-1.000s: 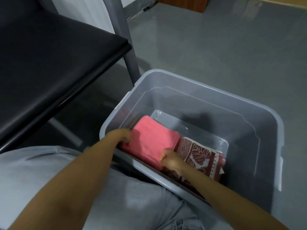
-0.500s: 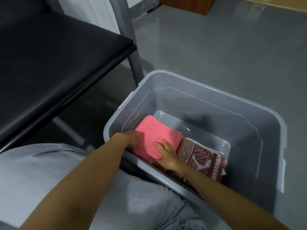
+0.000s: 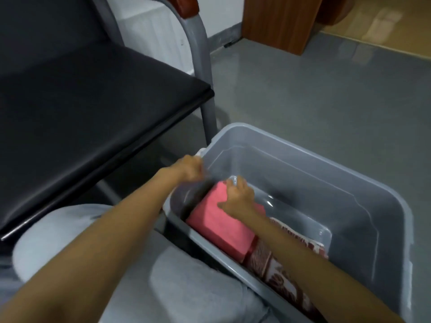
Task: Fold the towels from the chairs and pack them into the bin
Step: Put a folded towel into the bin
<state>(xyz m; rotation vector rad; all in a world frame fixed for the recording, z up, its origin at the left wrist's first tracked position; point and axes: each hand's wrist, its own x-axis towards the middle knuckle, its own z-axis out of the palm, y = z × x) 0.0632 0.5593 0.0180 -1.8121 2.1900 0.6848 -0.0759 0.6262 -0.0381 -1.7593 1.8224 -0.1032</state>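
Observation:
A grey translucent plastic bin (image 3: 356, 190) stands on the floor against my knees. Inside it, along the near wall, lies a folded pink towel (image 3: 217, 226), and to its right a folded red towel with a white leaf pattern (image 3: 277, 273). My right hand (image 3: 239, 198) rests on the far end of the pink towel, fingers curled over its edge. My left hand (image 3: 190, 167) is above the bin's left rim, outside the towel, fingers loosely curled and blurred; nothing shows in it.
A black padded chair seat (image 3: 93, 108) with a grey metal frame (image 3: 204, 73) and a wooden armrest stands to the left of the bin. Grey floor stretches beyond. A wooden cabinet (image 3: 277, 22) is at the back.
My left hand has come off the pink towel and risen to the bin's left rim. My right hand slid to the towel's far end. The camera tilted up.

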